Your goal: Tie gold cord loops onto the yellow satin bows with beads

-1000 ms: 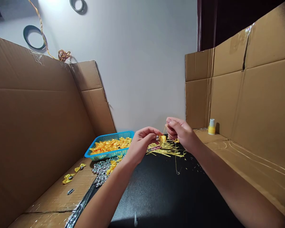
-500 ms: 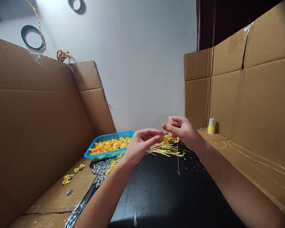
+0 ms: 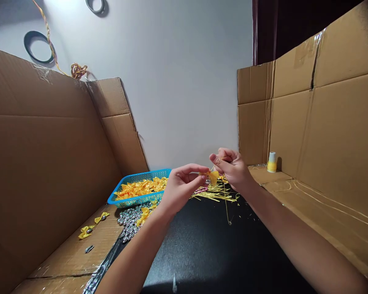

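My left hand (image 3: pixel 179 190) pinches a small yellow ribbon bow (image 3: pixel 212 176) between thumb and forefinger, above the black table top (image 3: pixel 208 249). My right hand (image 3: pixel 231 168) is closed just right of the bow, pinching a thin gold thread (image 3: pixel 226 204) that hangs down from it toward the table. The two hands nearly touch at the bow. Behind them lies a loose heap of gold thread pieces (image 3: pixel 216 192).
A blue basket (image 3: pixel 135 200) of yellow ribbon pieces sits at the left rear. Silver beads (image 3: pixel 129 222) lie piled in front of it. Finished yellow bows (image 3: pixel 86 231) rest on the cardboard flap at left. Cardboard walls stand on both sides. A yellow thread spool (image 3: pixel 271 162) stands at right.
Both hands have shifted slightly left and up. The bow has turned in my left fingers while my right hand has drawn the thread closer to it.
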Demonstrator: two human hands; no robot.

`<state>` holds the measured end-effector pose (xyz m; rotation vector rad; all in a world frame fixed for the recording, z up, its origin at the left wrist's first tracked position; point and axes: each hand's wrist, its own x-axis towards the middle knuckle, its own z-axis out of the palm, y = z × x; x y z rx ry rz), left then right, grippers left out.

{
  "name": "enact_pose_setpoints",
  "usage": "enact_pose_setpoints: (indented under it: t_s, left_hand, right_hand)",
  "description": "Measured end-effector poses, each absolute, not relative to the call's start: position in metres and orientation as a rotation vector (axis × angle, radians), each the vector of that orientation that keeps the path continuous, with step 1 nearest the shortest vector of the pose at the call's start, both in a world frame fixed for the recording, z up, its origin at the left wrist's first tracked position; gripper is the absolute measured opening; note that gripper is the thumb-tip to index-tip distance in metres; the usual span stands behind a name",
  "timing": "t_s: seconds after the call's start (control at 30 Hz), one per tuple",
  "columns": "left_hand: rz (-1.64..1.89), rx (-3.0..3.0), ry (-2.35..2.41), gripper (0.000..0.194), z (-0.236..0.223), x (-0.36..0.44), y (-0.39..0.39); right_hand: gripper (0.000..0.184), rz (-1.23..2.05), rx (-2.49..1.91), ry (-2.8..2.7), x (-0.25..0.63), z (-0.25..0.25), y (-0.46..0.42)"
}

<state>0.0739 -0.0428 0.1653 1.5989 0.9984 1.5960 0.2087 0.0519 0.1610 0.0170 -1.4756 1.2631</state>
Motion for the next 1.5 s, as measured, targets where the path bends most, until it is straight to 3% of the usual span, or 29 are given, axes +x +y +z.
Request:
enact_pose_setpoints:
  t_s: [0.83,1.5]
  left_hand:
    - [1.610,1.594,0.943,0.013,0.159,0.077,-0.040]
    - [1.648,1.549,1.024,0.009,0.159,0.087,-0.037]
  right_hand:
    - [0.056,1.304,0.130,-1.571,0.219,0.167,0.056]
    - [0.063,1.228,0.125,-1.447,0.211,0.165,0.058]
